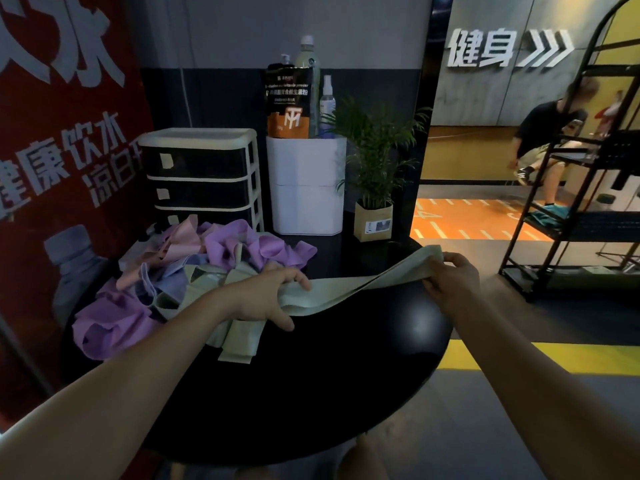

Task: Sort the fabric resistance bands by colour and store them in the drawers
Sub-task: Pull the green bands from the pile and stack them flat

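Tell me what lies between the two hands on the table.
In the head view, a pale green band spans from the left hand to the right hand, both gripping it, above the bare black table.

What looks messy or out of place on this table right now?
The bands lie in a tangled heap at the table's left side, purple, pink, blue and green mixed. One green band is stretched between the left hand and right hand. The drawers look closed. Nothing looks spilled or damaged.
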